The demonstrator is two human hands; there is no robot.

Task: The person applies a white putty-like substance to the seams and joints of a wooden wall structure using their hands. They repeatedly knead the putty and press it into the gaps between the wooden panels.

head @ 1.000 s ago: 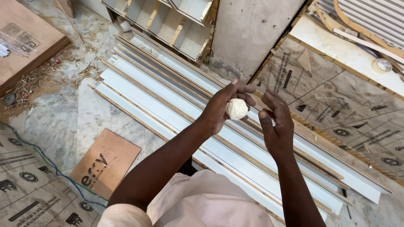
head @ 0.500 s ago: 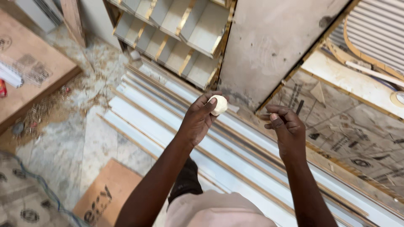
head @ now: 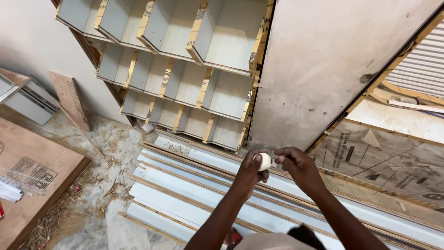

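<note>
My left hand (head: 249,172) holds a small cream-white lump (head: 264,162) between thumb and fingers, raised in front of me. My right hand (head: 296,166) is right beside it, its fingertips pinched together and touching the lump's right side. Both hands hover just in front of the lower edge of a tall grey-white panel (head: 333,69) and above a row of long white laminated strips (head: 185,194) lying on the floor.
A white shelf unit with several open compartments (head: 185,60) leans at the upper left. A brown plywood sheet (head: 32,171) lies at the left, with sawdust on the floor around it. Cardboard-covered boards (head: 397,166) lie at the right.
The view has tilted upward, showing more of the shelf unit and panel. My hands parted briefly half a second ago and are together at the lump again.
</note>
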